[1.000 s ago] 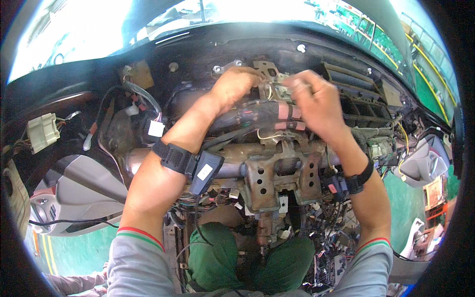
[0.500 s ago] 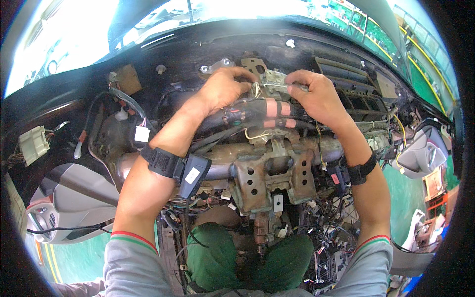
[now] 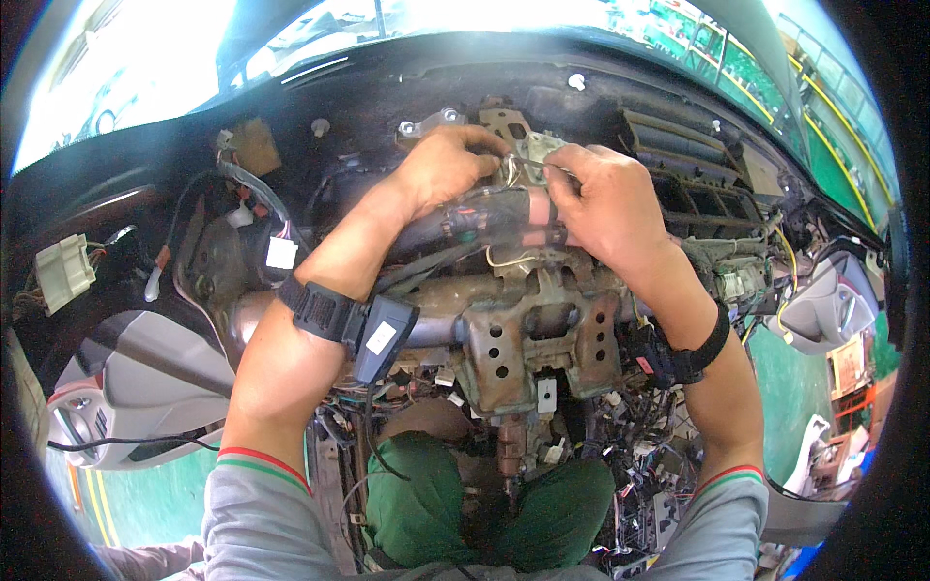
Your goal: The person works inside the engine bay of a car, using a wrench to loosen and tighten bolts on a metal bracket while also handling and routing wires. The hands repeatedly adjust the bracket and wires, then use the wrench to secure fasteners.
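Note:
I am leaning over a stripped car dashboard frame. My left hand (image 3: 441, 167) is closed, thumb and fingers pinching at a small loop of pale wires (image 3: 511, 174). Close to its right, my right hand (image 3: 612, 198) pinches a thin, dark, rod-like tool (image 3: 531, 165), whose tip points left at those wires. The tool's exact kind does not show. Behind the fingertips sits a pale metal-looking bracket (image 3: 539, 143). Under both hands runs a thick black wiring bundle (image 3: 475, 218) wrapped with pink tape (image 3: 540, 205).
A rusty metal crossbeam bracket (image 3: 496, 344) spans the middle below the bundle. Tangled wires and connectors (image 3: 644, 465) lie at lower right. On the left hang a white connector (image 3: 281, 253) and a cream connector block (image 3: 64, 274). Open car doors (image 3: 145, 387) stand at the sides.
My right hand has shifted slightly left and turned, bringing the thin tool toward the pale wires. My left hand stays nearly in place.

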A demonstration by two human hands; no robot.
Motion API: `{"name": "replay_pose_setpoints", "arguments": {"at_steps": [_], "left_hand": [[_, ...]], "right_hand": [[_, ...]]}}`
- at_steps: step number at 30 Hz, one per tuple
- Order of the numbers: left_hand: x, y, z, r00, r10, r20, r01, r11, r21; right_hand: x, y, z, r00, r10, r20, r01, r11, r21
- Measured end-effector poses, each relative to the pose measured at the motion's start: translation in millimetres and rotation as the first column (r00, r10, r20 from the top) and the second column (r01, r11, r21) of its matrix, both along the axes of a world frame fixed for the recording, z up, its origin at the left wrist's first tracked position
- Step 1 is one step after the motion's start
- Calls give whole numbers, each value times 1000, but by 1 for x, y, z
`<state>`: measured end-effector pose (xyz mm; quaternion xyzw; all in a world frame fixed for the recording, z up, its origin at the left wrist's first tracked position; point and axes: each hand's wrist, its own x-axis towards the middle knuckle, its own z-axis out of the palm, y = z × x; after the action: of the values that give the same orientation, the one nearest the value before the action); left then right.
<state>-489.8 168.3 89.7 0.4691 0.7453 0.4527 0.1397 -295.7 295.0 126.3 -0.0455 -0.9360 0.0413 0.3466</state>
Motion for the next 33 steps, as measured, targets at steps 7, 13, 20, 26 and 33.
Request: {"name": "replay_pose_setpoints", "arguments": {"at_steps": [7, 13, 20, 26, 33], "left_hand": [[3, -2, 3, 999, -27, 26, 27, 1000, -5], [0, -2, 2, 999, -49, -22, 49, 999, 17], [2, 1, 0, 999, -42, -9, 42, 999, 15], [4, 1, 4, 999, -25, -23, 25, 1000, -15], [8, -1, 8, 999, -18, -28, 18, 1000, -20]], "right_hand": [[-7, -7, 4, 998, 37, 55, -42, 995, 88], [4, -1, 10, 992, -8, 122, 3, 999, 39], [-1, 60, 12, 977, 8, 214, 32, 982, -185], [-43, 98, 6, 984, 28, 177, 80, 813, -576], [-79, 96, -2, 992, 117, -39, -82, 390, -917]]}}
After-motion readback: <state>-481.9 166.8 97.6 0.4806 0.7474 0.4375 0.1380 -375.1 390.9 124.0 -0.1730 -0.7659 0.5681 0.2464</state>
